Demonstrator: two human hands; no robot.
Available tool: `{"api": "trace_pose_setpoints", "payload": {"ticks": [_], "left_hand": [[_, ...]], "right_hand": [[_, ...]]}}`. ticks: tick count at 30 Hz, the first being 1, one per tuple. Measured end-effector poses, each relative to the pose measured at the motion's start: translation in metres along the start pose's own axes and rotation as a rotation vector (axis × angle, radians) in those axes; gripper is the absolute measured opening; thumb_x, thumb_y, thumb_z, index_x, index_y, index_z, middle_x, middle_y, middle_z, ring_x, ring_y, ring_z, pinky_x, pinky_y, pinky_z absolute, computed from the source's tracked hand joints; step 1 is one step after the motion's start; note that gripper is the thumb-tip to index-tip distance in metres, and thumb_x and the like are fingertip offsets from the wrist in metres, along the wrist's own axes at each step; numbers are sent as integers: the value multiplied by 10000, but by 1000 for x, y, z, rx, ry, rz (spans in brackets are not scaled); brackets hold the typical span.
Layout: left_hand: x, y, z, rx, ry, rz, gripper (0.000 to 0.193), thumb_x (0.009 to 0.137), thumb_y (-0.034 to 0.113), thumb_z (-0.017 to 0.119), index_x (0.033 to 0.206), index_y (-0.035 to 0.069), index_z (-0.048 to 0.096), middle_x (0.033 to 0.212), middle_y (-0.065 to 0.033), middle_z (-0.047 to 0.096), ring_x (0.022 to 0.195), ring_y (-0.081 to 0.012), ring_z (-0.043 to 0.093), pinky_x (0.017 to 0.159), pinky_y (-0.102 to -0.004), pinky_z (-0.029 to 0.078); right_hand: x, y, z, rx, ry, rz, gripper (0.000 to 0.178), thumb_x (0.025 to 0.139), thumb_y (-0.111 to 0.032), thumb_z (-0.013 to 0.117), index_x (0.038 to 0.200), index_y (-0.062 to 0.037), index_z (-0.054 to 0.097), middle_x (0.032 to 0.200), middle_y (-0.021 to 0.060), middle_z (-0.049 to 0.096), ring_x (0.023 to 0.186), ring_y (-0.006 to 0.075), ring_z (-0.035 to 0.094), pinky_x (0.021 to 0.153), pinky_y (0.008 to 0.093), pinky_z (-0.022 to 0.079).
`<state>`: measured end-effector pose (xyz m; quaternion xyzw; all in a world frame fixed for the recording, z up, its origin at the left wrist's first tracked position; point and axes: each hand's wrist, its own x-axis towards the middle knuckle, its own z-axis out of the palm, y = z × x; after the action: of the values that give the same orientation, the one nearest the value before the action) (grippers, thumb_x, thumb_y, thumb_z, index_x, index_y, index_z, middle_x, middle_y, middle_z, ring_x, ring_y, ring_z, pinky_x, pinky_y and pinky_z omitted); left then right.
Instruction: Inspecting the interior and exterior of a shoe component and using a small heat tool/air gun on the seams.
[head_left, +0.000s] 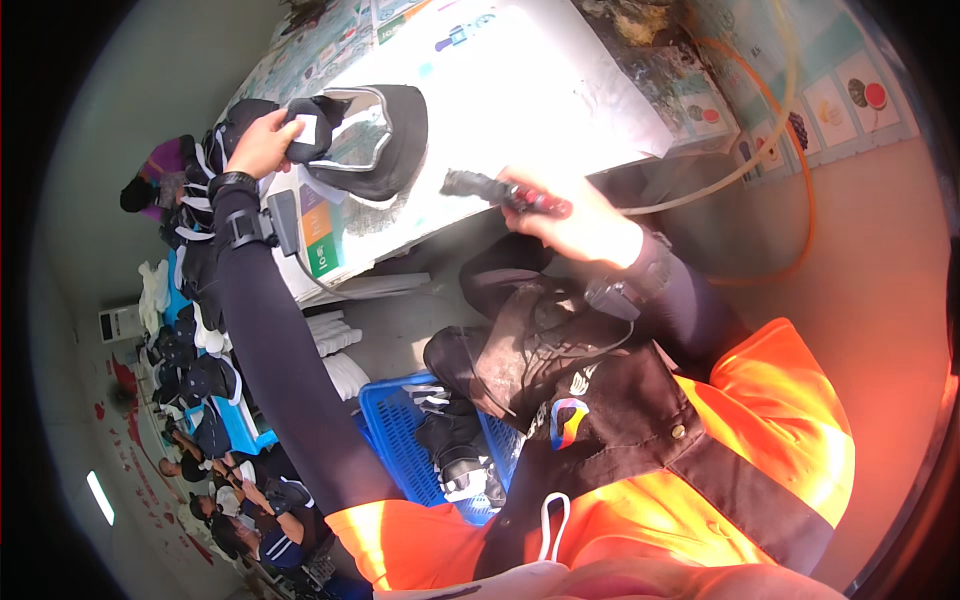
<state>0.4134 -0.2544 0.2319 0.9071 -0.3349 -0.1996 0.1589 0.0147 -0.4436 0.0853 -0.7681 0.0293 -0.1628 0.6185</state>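
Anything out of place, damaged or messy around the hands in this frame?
Nothing looks damaged. The left hand holds a black cap over the white table, the right hand a dark tool. The table's far edge looks grimy and stained.

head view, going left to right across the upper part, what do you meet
left hand → black shoe upper that it holds → black spray-gun tool → right hand gripping it → orange hose
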Motion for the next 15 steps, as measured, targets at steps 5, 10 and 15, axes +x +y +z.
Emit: {"api": "trace_pose_setpoints", "payload": {"ticks": [5, 10, 15], "left_hand": [[27, -10, 24, 151, -19, 52, 370, 1036, 349, 599, 1208, 26, 650, 775, -49, 682, 490, -128, 601, 489, -288, 494], [20, -12, 20, 122, -22, 65, 350, 1044, 348, 603, 1185, 30, 645, 766, -36, 665, 474, -115, 584, 458, -267, 475], [18, -7, 19, 206, -32, -1, 441, 1011, 362, 621, 1335, 64, 646, 851, -85, 728, 539, -155, 647, 553, -315, 528]], "right_hand": [[-2, 10, 13, -56, 173, -66, 243, 793, -31, 701, 1024, -20, 628, 883, 140, 604, 815, 310, 602, 766, 398, 496], [-5, 15, 16, -156, 78, -295, 187, 828, -27, 697, 1010, -28, 649, 858, 122, 628, 797, 267, 610, 779, 383, 497], [-5, 13, 10, -78, 105, -119, 180, 837, -8, 654, 1016, -16, 647, 854, 105, 643, 789, 233, 612, 767, 360, 497]]}}
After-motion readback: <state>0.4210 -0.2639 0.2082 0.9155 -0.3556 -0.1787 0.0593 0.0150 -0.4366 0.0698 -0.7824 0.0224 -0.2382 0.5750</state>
